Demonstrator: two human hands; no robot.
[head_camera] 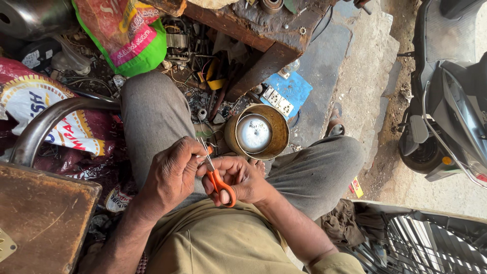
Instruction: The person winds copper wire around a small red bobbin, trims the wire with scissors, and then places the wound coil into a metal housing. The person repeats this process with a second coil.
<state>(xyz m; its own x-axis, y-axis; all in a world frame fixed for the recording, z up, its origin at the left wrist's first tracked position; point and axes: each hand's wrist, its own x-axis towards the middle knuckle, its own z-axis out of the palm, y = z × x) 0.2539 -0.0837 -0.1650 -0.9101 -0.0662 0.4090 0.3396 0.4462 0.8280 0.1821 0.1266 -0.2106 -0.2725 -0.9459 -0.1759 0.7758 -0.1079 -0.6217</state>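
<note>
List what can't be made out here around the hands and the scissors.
- Head view: whatever the left hand pinches at the scissors blades is too small and covered by its fingers.
- Scissors' lower handle loop: partly hidden in the right hand.
- Contents of the round metal tin: washed out by glare.
- Scooter: cut off by the right edge.

Both hands meeting over the lap, left hand (pixel 170 175) beside right hand (pixel 243 177), scissors (pixel 217 175) between them, handles in the right. Just beyond the hands, past the knees, a round tin (pixel 257 133) on the ground. Behind the tin, a switch plate (pixel 284 94), with the bench (pixel 264 30) above it. Left of the knees, printed sacks (pixel 45 111) under a curved metal tube (pixel 45 122). Far right, a scooter (pixel 446 101); near right, a metal grille (pixel 431 243).
</note>
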